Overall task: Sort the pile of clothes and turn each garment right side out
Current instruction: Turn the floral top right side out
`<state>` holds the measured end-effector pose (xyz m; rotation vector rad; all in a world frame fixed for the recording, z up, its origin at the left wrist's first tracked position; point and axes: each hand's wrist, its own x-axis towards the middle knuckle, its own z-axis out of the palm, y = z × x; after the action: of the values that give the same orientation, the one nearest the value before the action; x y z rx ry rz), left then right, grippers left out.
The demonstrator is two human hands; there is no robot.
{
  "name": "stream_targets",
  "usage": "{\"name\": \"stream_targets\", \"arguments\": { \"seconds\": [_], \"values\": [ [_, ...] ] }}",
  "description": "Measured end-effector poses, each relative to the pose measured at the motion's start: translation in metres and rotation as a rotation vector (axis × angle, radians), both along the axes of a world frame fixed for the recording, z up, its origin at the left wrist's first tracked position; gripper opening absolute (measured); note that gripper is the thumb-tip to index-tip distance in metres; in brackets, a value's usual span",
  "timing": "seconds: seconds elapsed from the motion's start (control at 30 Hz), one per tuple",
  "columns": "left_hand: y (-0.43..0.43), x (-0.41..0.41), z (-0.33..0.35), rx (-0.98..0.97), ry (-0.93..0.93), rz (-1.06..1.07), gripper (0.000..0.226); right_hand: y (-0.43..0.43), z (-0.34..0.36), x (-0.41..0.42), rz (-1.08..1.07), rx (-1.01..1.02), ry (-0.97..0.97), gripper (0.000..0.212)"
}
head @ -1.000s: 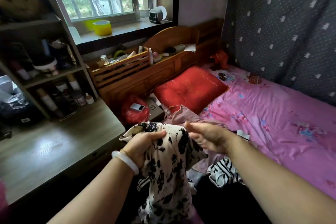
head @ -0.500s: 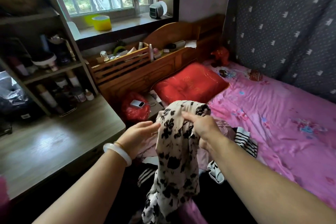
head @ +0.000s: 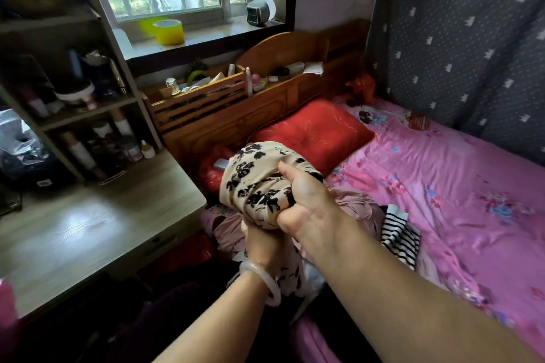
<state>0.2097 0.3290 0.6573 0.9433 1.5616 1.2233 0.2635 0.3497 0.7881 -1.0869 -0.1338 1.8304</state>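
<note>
— How is the step in hand best done?

— The cream, black-flowered cloth garment [head: 259, 183] is held up over the near edge of the pink-sheeted bed [head: 472, 186], bunched like a sleeve over the left hand [head: 261, 240]. The left fingers are hidden inside the cloth, so their state cannot be told. The fabric is clamped by the right hand [head: 308, 203], whose fingers [head: 290, 174] are curled round it. An inner seam is probably best pinched from within. The outer layer can then be peeled back down the wrist in one even pull, so that nothing is twisted.

— What is counted?

— Two hands, with one garment between them. In the pile beneath, one crumpled dusty-pink garment [head: 354, 206] and one black-and-white striped garment [head: 398, 233] are made out; more may be buried. One red embroidered pillow [head: 312, 132], one wooden desk [head: 88, 230] and one pale bangle [head: 267, 280] are also seen.
</note>
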Motion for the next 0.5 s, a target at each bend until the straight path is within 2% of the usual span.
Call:
{"name": "stream_targets", "arguments": {
  "seconds": [0.07,0.1,0.13,0.17,0.2,0.23,0.27,0.3,0.33,0.37,0.5],
  "values": [
    [0.008,-0.012,0.010,-0.026,-0.059,0.059,0.029,0.000,0.001,0.004,0.002,0.030,0.074,0.032],
    [0.011,-0.017,0.018,-0.036,-0.114,0.085,0.026,0.001,0.000,0.009,0.002,0.040,0.104,0.036],
    [0.016,-0.023,0.025,-0.047,-0.232,0.093,0.024,0.003,-0.004,0.015,-0.009,0.028,0.128,0.039],
    [0.019,-0.025,0.036,-0.055,-0.454,0.042,0.018,0.005,-0.011,0.021,-0.028,0.000,0.135,0.039],
    [0.019,-0.029,0.047,-0.077,-0.651,-0.006,0.024,0.005,-0.017,0.026,-0.053,-0.025,0.148,0.038],
    [0.018,-0.031,0.054,-0.081,-0.766,-0.044,0.037,0.004,-0.025,0.030,-0.073,-0.059,0.146,0.035],
    [0.020,-0.032,0.055,-0.067,-0.774,-0.042,0.042,0.003,-0.034,0.034,-0.082,-0.085,0.134,0.033],
    [0.020,-0.031,0.056,-0.034,-0.757,-0.005,0.034,0.003,-0.045,0.038,-0.088,-0.102,0.106,0.032],
    [0.020,-0.030,0.055,-0.003,-0.679,0.059,0.028,0.001,-0.054,0.042,-0.077,-0.113,0.073,0.031],
    [0.017,-0.029,0.056,0.012,-0.610,0.108,0.031,0.000,-0.062,0.046,-0.065,-0.132,0.034,0.031],
    [0.011,-0.023,0.068,0.029,-0.671,0.092,0.034,-0.001,-0.081,0.055,0.111,-0.144,-0.046,0.034]
  ]
}}
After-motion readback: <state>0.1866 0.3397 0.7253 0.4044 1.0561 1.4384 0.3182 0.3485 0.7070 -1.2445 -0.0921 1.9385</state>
